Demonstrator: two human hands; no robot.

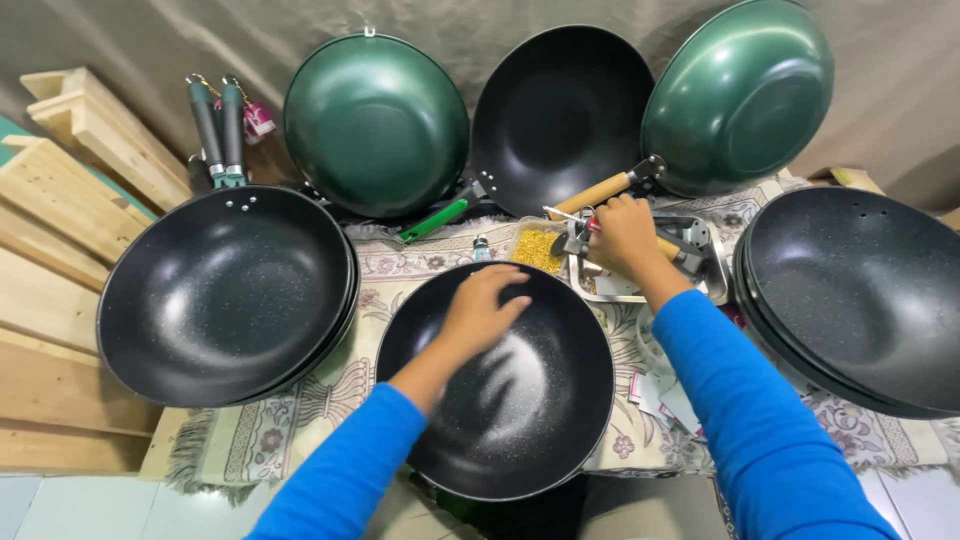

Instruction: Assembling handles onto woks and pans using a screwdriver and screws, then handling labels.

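Resting flat and open-palmed inside the black pan [500,400] is the left hand [483,310]; the right hand [622,235] grips a tool in the metal tray [712,275], so fitting the handle seems underway.

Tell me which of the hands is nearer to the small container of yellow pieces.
The right hand. It is just beside the container of yellow pieces, over the metal tray. The left hand rests lower, on the black pan in the middle.

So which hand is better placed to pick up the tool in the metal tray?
Right. The right hand already rests on the tool in the metal tray, while the left hand lies inside the black pan.
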